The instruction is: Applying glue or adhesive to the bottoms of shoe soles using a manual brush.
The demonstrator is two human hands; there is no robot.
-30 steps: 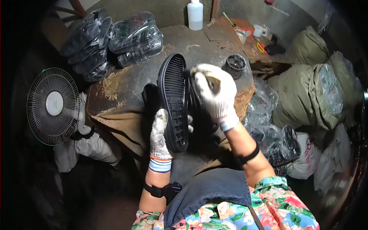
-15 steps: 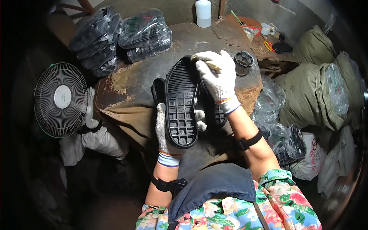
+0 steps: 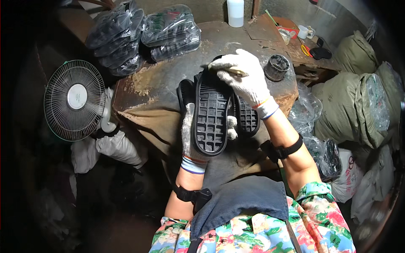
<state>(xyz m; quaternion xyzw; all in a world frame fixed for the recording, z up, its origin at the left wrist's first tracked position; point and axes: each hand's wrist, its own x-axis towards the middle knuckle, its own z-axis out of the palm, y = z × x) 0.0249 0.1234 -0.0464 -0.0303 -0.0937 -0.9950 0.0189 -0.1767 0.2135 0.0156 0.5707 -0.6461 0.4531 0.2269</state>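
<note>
At the table, left hand clasps a sole.

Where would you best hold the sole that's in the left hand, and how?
Probably by the near half's long sides, from beneath: the sole is slim enough for the left hand to span, its gridded face is uncovered there, and the right hand is at the far end.

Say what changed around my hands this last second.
Your right hand moved left and away from you, now over the far end of the black shoe sole, which tilted its gridded face more toward the camera. Nothing was visibly let go. Your left hand still holds the sole; the dark cup and white bottle stayed put.
</note>
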